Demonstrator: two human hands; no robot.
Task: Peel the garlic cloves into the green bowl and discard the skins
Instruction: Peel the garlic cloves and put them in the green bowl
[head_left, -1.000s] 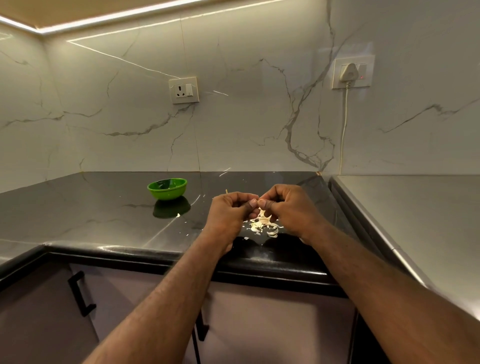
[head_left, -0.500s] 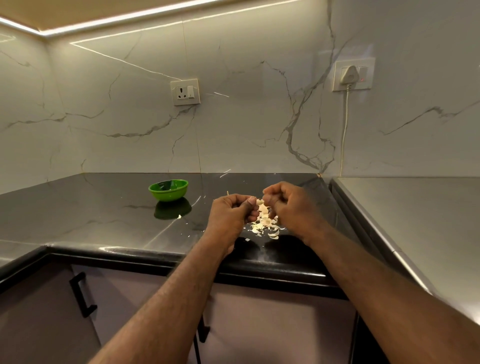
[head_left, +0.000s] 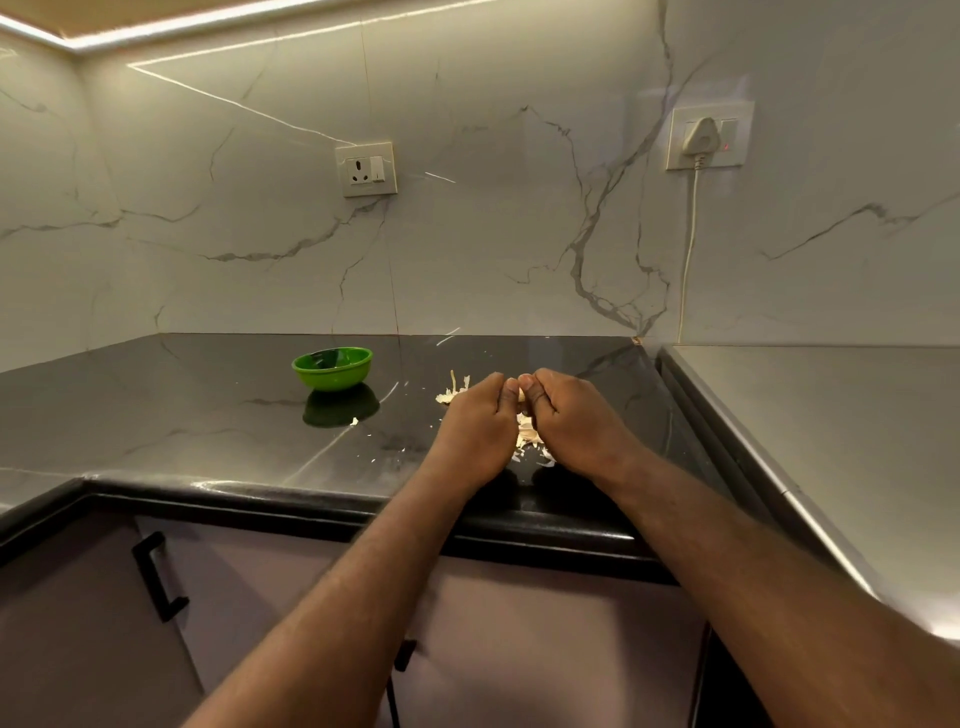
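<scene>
Fingers of the left hand (head_left: 478, 423) and right hand (head_left: 579, 423) are curled inward and the thumbs meet tip to tip. They pinch a small pale clove (head_left: 521, 397) between them, and the hands hide most of it.

Head view, surface and room: both hands are held over a glossy black counter (head_left: 208, 415) with pale veins, near its front edge. The counter runs into a corner under a white marble wall (head_left: 467, 249) with grey veining. A light strip (head_left: 156, 28) glows along the top of the wall. At right, a grey steel top (head_left: 831, 415) adjoins the counter. Below the front edge are mauve cabinets (head_left: 519, 623) with a black handle (head_left: 156, 577).

Head view, surroundings: loose skins (head_left: 527, 436) lie on the counter in the gap between the hands, and more show just beyond the left hand's knuckles. The green bowl (head_left: 332, 368) stands upright to the left of the hands, well apart from them, with its reflection in the counter; its contents cannot be made out. A single scrap (head_left: 354, 421) lies near that reflection. On the wall, a socket (head_left: 366, 170) is mounted above the bowl. A white plug (head_left: 701, 136) sits in a second outlet at right, and its cord (head_left: 688, 249) hangs down to counter level. The forearms cover part of the counter edge and the cabinet fronts.
</scene>
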